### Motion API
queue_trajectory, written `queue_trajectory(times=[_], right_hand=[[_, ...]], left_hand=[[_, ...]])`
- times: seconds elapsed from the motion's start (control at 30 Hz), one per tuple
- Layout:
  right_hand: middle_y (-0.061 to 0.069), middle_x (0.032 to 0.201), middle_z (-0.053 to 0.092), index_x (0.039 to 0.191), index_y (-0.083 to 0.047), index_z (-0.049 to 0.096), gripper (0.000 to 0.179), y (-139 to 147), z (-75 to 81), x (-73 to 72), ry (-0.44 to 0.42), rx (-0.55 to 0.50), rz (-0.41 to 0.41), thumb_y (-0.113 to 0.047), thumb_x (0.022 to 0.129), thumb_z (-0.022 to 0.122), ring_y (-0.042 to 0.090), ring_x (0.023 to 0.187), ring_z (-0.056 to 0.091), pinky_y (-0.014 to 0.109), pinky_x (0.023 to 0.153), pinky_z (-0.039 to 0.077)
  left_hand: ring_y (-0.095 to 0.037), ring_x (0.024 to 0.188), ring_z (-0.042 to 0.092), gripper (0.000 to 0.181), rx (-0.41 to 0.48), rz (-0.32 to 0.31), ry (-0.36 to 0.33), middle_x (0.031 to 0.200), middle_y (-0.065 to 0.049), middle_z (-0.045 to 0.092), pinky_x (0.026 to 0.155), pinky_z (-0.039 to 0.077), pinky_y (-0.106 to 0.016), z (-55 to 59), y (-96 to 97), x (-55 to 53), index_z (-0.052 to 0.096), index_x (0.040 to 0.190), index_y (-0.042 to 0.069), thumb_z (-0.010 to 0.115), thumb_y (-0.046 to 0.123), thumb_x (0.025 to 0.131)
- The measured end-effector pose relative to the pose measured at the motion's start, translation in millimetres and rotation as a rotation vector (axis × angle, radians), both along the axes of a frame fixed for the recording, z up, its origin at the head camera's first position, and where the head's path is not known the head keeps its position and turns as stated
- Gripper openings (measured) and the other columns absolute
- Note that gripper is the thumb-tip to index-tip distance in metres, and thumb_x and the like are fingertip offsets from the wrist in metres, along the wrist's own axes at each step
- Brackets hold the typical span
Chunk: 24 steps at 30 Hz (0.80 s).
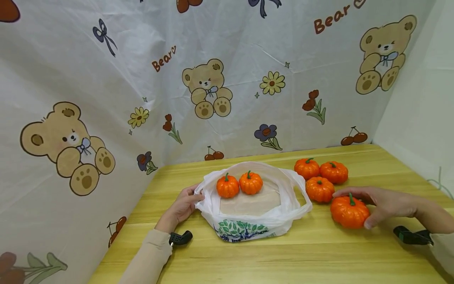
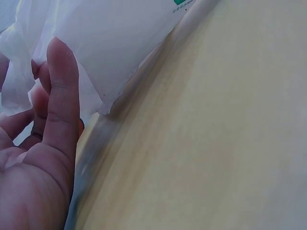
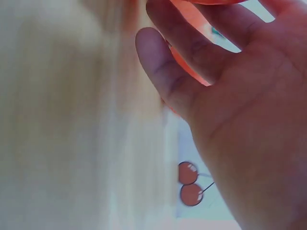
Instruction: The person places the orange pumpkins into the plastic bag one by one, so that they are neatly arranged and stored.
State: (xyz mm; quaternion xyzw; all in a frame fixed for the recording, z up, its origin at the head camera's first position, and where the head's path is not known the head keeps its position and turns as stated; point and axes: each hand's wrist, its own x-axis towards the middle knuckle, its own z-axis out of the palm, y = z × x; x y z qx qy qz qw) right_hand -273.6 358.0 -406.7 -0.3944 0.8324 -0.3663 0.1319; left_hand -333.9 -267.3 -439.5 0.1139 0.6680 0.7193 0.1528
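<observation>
A white plastic bag (image 1: 244, 225) with a green leaf print sits on the table, its mouth spread wide. Inside it two small orange pumpkins (image 1: 227, 186) rest side by side. At the bag's left rim my left hand (image 1: 185, 205) pinches the plastic between thumb and fingers. To the right of the bag, my right hand (image 1: 388, 205) grips an orange pumpkin (image 1: 349, 213) with a green stem, thumb on the near side and fingers over the far side. In the right wrist view only a sliver of orange shows beyond the fingers (image 3: 165, 72).
Three more pumpkins (image 1: 319, 189) stand grouped behind the held one, close to the bag's right handle (image 1: 304, 197). The wooden table (image 1: 269, 260) meets a bear-patterned cloth (image 1: 227, 134) at the back and left. A white wall (image 1: 422, 118) stands at right.
</observation>
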Motion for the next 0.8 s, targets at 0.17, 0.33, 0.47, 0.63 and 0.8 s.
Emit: queue_trajectory(times=[0.17, 0.33, 0.47, 0.63, 0.8], right_hand=[[0.0, 0.144, 0.061, 0.15, -0.011, 0.049, 0.081, -10.0, 10.8, 1.7, 0.031, -0.042, 0.053, -0.008, 0.076, 0.079, 0.005, 0.129, 0.056, 0.017, 0.101, 0.047], [0.007, 0.148, 0.056, 0.153, -0.004, 0.043, 0.079, -20.2, 20.0, 0.9, 0.053, -0.082, 0.141, -0.004, 0.08, 0.074, 0.007, 0.134, 0.052, 0.019, 0.103, 0.048], [0.009, 0.15, 0.054, 0.154, -0.002, 0.04, 0.077, -29.8, 25.8, -0.8, 0.034, -0.123, 0.16, -0.002, 0.083, 0.071, 0.01, 0.135, 0.053, 0.019, 0.106, 0.047], [0.007, 0.151, 0.053, 0.155, -0.002, 0.037, 0.074, -47.5, 36.1, -1.6, -0.015, -0.172, 0.134, 0.0, 0.087, 0.066, 0.011, 0.133, 0.053, 0.02, 0.106, 0.048], [0.007, 0.151, 0.051, 0.157, -0.002, 0.034, 0.073, -68.2, 46.6, -3.8, -0.051, -0.211, 0.141, 0.002, 0.09, 0.062, 0.009, 0.135, 0.05, 0.02, 0.106, 0.048]], left_hand=[[-0.013, 0.112, 0.067, 0.067, 0.01, 0.006, 0.0, 0.143, -0.014, 0.055, 0.092, 0.062, -0.029, 0.1, 0.2, 0.6, 0.033, 0.158, -0.004, 0.058, -0.004, 0.096], [-0.012, 0.11, 0.068, 0.068, 0.009, 0.01, 0.002, 0.136, -0.007, 0.059, 0.091, 0.062, -0.028, 0.1, 1.0, 3.0, 0.031, 0.158, -0.005, 0.057, -0.005, 0.096], [-0.012, 0.112, 0.067, 0.068, 0.001, 0.009, 0.002, 0.14, -0.009, 0.057, 0.093, 0.061, -0.028, 0.4, 1.7, 3.2, 0.032, 0.158, -0.003, 0.058, -0.003, 0.096], [-0.014, 0.114, 0.067, 0.067, -0.002, -0.003, 0.004, 0.149, -0.017, 0.051, 0.094, 0.061, -0.029, 0.9, 0.7, 1.1, 0.032, 0.159, -0.003, 0.057, -0.003, 0.097], [-0.014, 0.115, 0.066, 0.066, 0.012, -0.006, -0.002, 0.149, -0.016, 0.05, 0.094, 0.061, -0.029, -0.7, -0.1, -0.9, 0.033, 0.158, -0.002, 0.057, -0.003, 0.097]])
